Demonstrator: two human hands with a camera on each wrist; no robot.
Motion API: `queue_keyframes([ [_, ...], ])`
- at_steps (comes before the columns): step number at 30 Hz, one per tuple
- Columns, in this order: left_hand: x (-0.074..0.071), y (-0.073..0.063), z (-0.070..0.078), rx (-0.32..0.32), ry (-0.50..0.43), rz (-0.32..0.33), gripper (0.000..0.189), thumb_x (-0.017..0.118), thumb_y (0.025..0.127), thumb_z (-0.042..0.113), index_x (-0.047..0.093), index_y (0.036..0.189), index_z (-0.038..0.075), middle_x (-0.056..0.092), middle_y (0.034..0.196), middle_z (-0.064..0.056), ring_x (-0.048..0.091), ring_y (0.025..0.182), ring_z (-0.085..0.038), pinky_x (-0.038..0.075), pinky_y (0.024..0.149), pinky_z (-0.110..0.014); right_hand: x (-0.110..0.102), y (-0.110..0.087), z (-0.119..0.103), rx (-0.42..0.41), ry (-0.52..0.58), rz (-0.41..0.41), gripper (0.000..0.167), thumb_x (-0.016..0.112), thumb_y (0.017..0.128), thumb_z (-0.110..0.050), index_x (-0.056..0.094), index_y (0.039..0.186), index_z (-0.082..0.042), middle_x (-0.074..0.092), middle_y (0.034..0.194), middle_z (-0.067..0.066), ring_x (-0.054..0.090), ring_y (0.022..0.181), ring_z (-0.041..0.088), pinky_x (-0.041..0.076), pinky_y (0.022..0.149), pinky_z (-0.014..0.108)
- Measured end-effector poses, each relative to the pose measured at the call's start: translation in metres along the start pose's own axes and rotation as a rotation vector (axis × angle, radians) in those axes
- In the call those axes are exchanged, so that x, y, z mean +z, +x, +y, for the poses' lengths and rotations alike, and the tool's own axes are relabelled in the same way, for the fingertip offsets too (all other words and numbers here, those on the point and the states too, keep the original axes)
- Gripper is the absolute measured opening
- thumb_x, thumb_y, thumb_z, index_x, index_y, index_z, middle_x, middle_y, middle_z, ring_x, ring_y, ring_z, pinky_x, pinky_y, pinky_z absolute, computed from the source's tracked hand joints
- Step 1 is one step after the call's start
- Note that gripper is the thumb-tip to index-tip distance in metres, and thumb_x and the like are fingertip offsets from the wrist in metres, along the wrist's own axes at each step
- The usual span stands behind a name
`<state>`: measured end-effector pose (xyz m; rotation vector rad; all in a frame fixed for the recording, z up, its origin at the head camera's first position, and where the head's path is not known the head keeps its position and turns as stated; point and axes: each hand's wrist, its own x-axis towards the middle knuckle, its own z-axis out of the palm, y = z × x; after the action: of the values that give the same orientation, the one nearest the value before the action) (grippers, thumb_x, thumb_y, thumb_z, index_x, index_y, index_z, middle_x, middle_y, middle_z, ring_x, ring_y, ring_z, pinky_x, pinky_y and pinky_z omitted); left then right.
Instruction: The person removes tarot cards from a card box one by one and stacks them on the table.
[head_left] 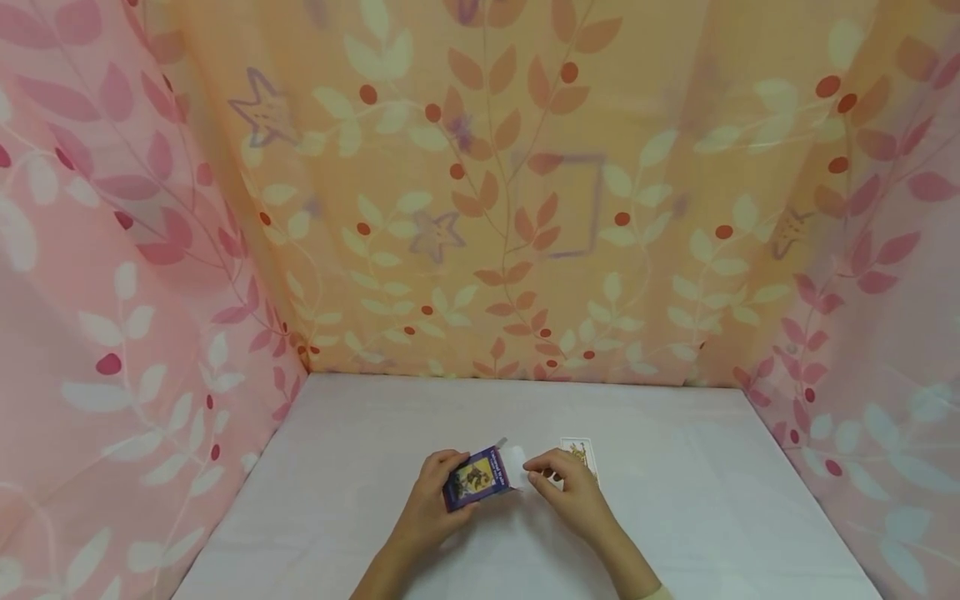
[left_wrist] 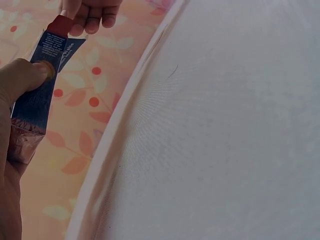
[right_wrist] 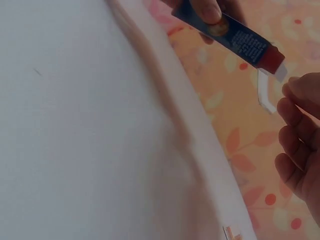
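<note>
My left hand (head_left: pixel 435 492) grips a small purple-blue card box (head_left: pixel 474 481) with a picture on its front, thumb on one side and fingers on the other. The box is tilted, its opened end towards the right. A red side flap (right_wrist: pixel 271 59) and a lid flap (left_wrist: pixel 72 51) stand out there. The thumb and forefinger of my right hand (head_left: pixel 573 492) pinch a white piece (head_left: pixel 514 465) at that end; whether it is a flap or a card I cannot tell. Partly behind the right hand, a white-bordered card (head_left: pixel 579 448) with a yellowish picture lies on the table.
A white cloth covers the table (head_left: pixel 360 433). Leaf-patterned curtains stand around it: a yellow-orange one (head_left: pixel 420 275) at the back, pink ones at the left (head_left: pixel 150 333) and right (head_left: pixel 862 350).
</note>
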<state>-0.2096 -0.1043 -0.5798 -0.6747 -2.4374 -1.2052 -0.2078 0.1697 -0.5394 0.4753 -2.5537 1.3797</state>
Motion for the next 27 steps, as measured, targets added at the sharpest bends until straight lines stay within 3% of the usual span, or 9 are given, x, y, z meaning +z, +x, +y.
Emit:
queue_keyframes([
  [10,0.001,0.0,0.001,-0.043,-0.046,-0.012,0.079,0.094,0.072,0.02,0.057,0.142,0.026,0.051,0.136,0.006,0.052,0.124,-0.013,0.05,0.106,-0.04,0.014,-0.002,0.002,-0.015,0.028,-0.006,0.009,0.075,0.093,-0.02,0.076,0.101,-0.025,0.066,0.088,-0.016,0.057,0.078,0.003,0.051,0.068,0.022],
  [18,0.001,-0.001,0.002,-0.05,-0.072,-0.029,0.079,0.093,0.073,0.02,0.056,0.142,0.027,0.05,0.137,0.008,0.05,0.124,-0.012,0.048,0.106,-0.035,0.02,-0.005,0.003,0.044,0.044,-0.042,0.008,0.074,0.095,-0.027,0.076,0.102,-0.027,0.067,0.089,-0.014,0.057,0.077,0.005,0.051,0.068,0.023],
  [27,0.001,-0.001,0.002,-0.04,-0.07,-0.037,0.078,0.094,0.073,0.019,0.057,0.142,0.022,0.051,0.136,0.007,0.052,0.124,-0.012,0.048,0.107,-0.033,0.023,-0.004,0.0,0.072,0.063,-0.025,0.009,0.074,0.094,-0.028,0.077,0.102,-0.026,0.068,0.086,-0.014,0.057,0.075,0.005,0.051,0.067,0.022],
])
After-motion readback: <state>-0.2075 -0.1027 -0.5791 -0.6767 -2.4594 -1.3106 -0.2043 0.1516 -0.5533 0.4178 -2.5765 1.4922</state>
